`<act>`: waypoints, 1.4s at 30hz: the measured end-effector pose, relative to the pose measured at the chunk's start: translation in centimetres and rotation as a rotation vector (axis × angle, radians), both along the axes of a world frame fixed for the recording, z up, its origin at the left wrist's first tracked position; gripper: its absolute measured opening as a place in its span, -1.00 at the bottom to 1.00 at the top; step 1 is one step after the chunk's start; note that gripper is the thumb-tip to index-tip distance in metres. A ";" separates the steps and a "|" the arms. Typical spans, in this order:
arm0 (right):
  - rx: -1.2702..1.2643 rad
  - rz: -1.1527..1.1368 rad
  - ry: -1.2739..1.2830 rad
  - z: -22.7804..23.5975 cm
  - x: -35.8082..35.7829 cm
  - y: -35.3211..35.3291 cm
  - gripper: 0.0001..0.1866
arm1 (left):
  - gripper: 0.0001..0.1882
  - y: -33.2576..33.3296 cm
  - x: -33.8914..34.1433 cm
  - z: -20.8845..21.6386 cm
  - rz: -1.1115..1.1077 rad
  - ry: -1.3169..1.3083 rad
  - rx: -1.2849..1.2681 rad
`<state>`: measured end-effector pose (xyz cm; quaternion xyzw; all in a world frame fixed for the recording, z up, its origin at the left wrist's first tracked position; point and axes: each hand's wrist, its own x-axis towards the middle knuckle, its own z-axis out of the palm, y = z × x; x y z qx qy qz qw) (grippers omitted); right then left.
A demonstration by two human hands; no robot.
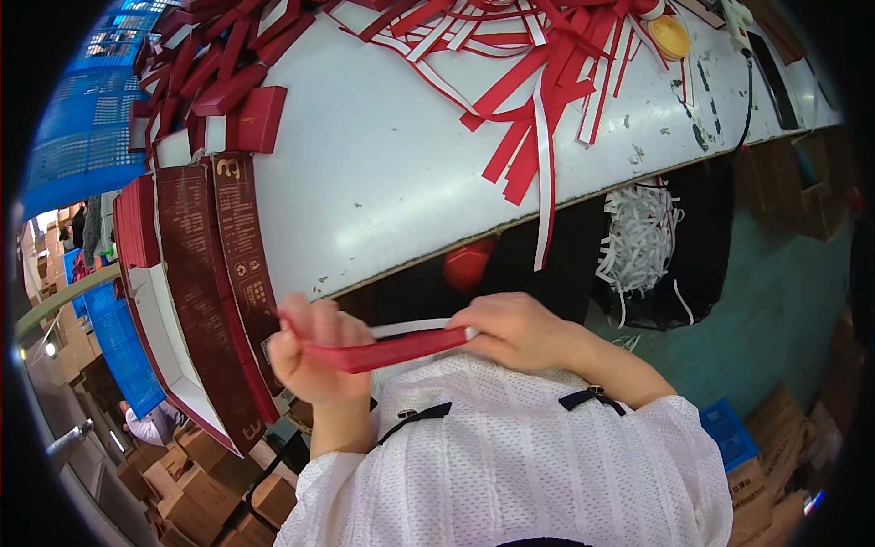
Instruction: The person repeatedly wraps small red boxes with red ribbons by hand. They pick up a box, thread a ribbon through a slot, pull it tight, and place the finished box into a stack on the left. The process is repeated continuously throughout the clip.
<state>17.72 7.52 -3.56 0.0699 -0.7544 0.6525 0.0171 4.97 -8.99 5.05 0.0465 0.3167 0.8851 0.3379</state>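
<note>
Close to my body, between both hands, stretches a red strip (392, 352) with a white side, bent so that a white edge shows behind it. My left hand (319, 354) has its fingers curled around the left end, slightly blurred. At the other end, my right hand (517, 330) pinches the strip between thumb and fingers. Many similar red and white strips (547, 105) lie in a loose heap on the white table (365, 182), one hanging over its near edge.
Small dark red boxes (260, 118) are piled at the back left. A maroon carton (187, 292) stands by my left hand. A yellow tape roll (670, 37) sits at the far right, and white paper scraps (638, 239) fill a black bag (711, 246) below the table's edge.
</note>
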 end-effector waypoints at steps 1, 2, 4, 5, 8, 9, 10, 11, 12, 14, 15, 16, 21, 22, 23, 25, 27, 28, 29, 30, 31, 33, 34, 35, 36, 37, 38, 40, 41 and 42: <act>0.040 -0.031 -0.014 -0.9 0.9 0.4 -0.69 | -0.77 -0.7 -0.4 0.2 0.058 -0.003 0.028; 0.036 -0.101 -0.119 -1.8 2.2 1.1 -0.75 | -0.75 -1.2 -0.9 0.7 0.069 0.024 0.055; 0.079 -0.258 -0.368 -4.7 5.5 4.1 -0.81 | -0.75 -2.7 -1.6 1.1 0.129 0.029 0.134; 0.122 -0.357 -0.518 -6.9 7.6 5.9 -0.79 | -0.75 -3.1 -2.0 1.2 0.072 0.060 0.179; 0.050 -0.642 -0.917 -14.1 16.1 13.1 -0.75 | -0.75 -2.9 -2.6 1.2 0.015 0.006 0.251; 0.231 -0.684 -1.075 -16.1 18.6 15.3 -0.72 | -0.75 -2.8 -2.8 1.2 -0.023 -0.014 0.277; 0.700 -0.599 -1.085 -15.6 19.7 16.0 -0.69 | -0.73 -2.3 -2.6 1.3 0.007 -0.025 0.303; 1.167 -0.484 -1.057 -14.3 20.3 16.5 -0.65 | -0.73 -2.0 -2.4 1.6 -0.040 -0.020 0.331; 1.158 -0.598 -0.931 -12.0 18.9 16.7 -0.64 | -0.73 -1.4 -2.4 1.8 -0.092 -0.014 0.363; 0.989 -0.818 -0.649 -6.1 13.7 15.7 -0.64 | -0.78 -1.8 -2.0 1.8 -0.141 -0.036 0.425; 0.828 -0.922 -0.493 -3.1 10.5 15.0 -0.66 | -0.77 -1.4 -1.8 2.2 -0.176 -0.024 0.452; 0.741 -0.902 -0.281 -0.5 7.4 13.8 -0.68 | -0.76 -1.0 -1.3 2.5 -0.208 -0.008 0.475; 0.935 -0.271 0.221 1.6 -2.9 11.3 -0.58 | -0.68 1.4 -1.4 3.2 -0.275 0.020 0.405; 0.957 -0.267 0.262 0.8 -5.4 11.3 -0.58 | -0.70 1.6 -1.0 3.6 -0.230 0.004 0.362; 0.985 -0.266 0.296 0.0 -7.9 11.6 -0.58 | -0.74 1.8 -1.3 3.3 -0.263 0.031 0.345; 1.080 -0.339 0.410 -1.8 -13.3 13.7 -0.61 | -0.80 2.4 -1.4 2.7 -0.242 -0.010 0.264; 1.072 -0.431 0.233 -0.9 -17.0 15.5 -0.63 | -0.84 3.3 -1.3 2.4 -0.223 -0.126 0.245; 1.028 -0.508 0.237 -0.3 -17.6 16.0 -0.72 | -0.84 4.1 -1.2 2.7 -0.206 -0.048 0.101; 0.948 -0.536 0.233 0.2 -17.6 16.3 -0.75 | -0.84 4.9 -1.3 3.0 -0.190 0.030 -0.042; 0.856 -0.542 0.233 1.2 -17.5 15.4 -0.79 | -0.86 4.7 -1.7 2.2 -0.242 0.098 0.003; 0.771 -0.547 0.231 2.5 -17.1 14.6 -0.82 | -0.85 4.9 -1.9 2.1 -0.215 0.137 -0.074; 0.559 -0.542 0.354 5.8 -14.4 12.1 -0.87 | -0.84 5.9 -1.9 1.9 -0.185 0.204 -0.220; 0.480 -0.522 0.361 7.0 -12.6 10.9 -0.87 | -0.82 6.5 -2.2 1.3 -0.202 0.220 -0.243; 0.527 -0.469 0.450 8.0 -10.8 9.7 -0.84 | -0.82 7.1 -2.1 1.3 -0.181 0.219 -0.292; 0.583 -0.545 0.607 8.6 -9.7 8.6 -0.82 | -0.82 8.1 -2.2 1.1 -0.181 0.213 -0.333; 0.755 -0.571 0.608 9.2 -8.4 7.8 -0.79 | -0.81 8.8 -2.2 0.9 -0.177 0.210 -0.376; 0.834 -0.602 0.625 8.8 -7.8 7.3 -0.76 | -0.80 9.3 -2.3 0.5 -0.214 0.252 -0.369; 0.914 -0.629 0.586 8.0 -6.6 7.0 -0.74 | -0.79 10.3 -2.5 -0.1 -0.330 0.374 -0.358; 0.909 -0.622 0.534 7.7 -5.8 7.1 -0.74 | -0.79 10.8 -2.7 -0.5 -0.387 0.435 -0.351; 0.903 -0.608 0.488 7.5 -5.1 7.3 -0.74 | -0.76 10.8 -3.6 -1.2 -0.497 0.549 -0.293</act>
